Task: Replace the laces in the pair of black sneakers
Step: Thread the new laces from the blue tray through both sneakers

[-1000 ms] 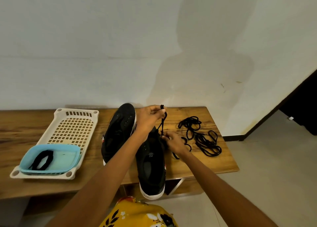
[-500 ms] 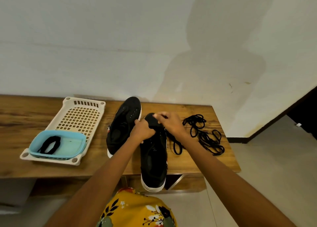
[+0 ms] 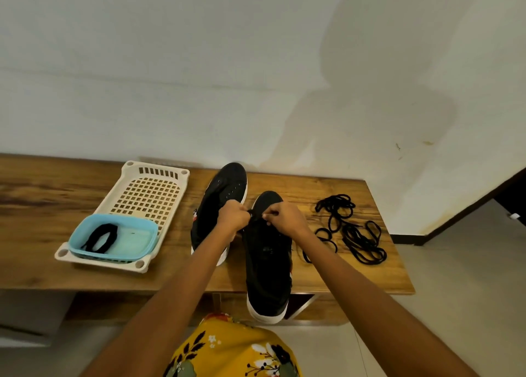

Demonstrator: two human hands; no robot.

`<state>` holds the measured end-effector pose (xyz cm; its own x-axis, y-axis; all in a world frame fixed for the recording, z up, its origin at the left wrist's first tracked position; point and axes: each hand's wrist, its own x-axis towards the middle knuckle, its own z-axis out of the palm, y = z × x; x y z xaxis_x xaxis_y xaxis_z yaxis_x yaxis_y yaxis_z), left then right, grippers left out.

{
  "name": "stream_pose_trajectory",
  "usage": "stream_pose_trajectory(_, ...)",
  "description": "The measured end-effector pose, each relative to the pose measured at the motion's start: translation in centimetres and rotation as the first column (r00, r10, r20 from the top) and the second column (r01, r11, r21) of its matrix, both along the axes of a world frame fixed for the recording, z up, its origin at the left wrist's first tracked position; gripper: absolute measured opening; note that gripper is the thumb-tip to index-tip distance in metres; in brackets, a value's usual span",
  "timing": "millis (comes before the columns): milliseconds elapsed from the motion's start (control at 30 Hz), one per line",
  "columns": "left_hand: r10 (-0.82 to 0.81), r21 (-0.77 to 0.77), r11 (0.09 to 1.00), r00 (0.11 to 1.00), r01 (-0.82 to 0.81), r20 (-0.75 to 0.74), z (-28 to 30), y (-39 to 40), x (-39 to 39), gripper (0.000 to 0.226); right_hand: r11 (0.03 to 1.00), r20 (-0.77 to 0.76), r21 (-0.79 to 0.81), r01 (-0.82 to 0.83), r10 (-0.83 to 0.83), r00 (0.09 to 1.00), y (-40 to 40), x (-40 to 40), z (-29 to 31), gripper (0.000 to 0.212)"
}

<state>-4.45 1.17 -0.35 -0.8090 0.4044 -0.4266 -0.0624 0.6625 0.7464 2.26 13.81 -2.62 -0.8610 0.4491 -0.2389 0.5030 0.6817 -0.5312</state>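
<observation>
On the wooden surface (image 3: pixel 42 265) a cream slotted tray (image 3: pixel 148 191) lies at about nine o'clock from the shoes, its long side running away toward the wall. Inside its near end sits a shallow light-blue tub (image 3: pixel 129 241), and in the tub lies one coiled black lace (image 3: pixel 99 237); the rest of the tray's grid floor is bare.

Two black sneakers with white soles sit at the middle. The left sneaker (image 3: pixel 220 194) points toward twelve o'clock. The right sneaker (image 3: pixel 267 265) lies just beside it, its heel overhanging the near edge. Both hands meet over the front of this shoe: the left hand (image 3: pixel 232 218) and the right hand (image 3: pixel 284 217) each have fingers curled, pinching a bit of black lace end (image 3: pixel 254 215) between them.

At three o'clock a loose tangle of black laces (image 3: pixel 353 231) sprawls on the wood, apart from the tray.
</observation>
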Motion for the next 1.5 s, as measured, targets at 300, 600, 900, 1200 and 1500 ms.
stream_pose_trajectory(300,-0.063,-0.034,0.997,0.994,0.066,0.088,-0.1,0.3,-0.5,0.039,0.993,-0.099,0.101,0.057,-0.047,0.994,-1.7,0.6,-1.0,0.023)
stream_pose_trajectory(600,-0.143,-0.004,0.989,0.980,0.145,0.137,0.6,0.3,-0.3,0.041,0.987,-0.126,0.161,0.009,0.011,0.992,-1.5,0.8,-1.1,0.023)
stream_pose_trajectory(900,-0.220,-0.114,0.970,0.974,0.213,-0.054,0.9,0.6,-0.6,0.017,0.990,-0.076,0.116,-0.075,0.084,0.994,-1.4,0.2,-0.7,0.022)
stream_pose_trajectory(1200,0.003,0.060,0.998,0.885,0.029,-0.465,-0.9,0.6,1.0,0.007,0.909,-0.203,-0.376,-0.182,0.111,0.973,-0.3,1.4,0.8,0.027)
stream_pose_trajectory(1500,0.124,0.531,0.828,0.983,-0.178,0.136,-3.2,0.6,2.3,0.021,0.988,-0.317,-0.122,-0.093,0.050,0.947,-1.3,-0.8,5.1,0.020)
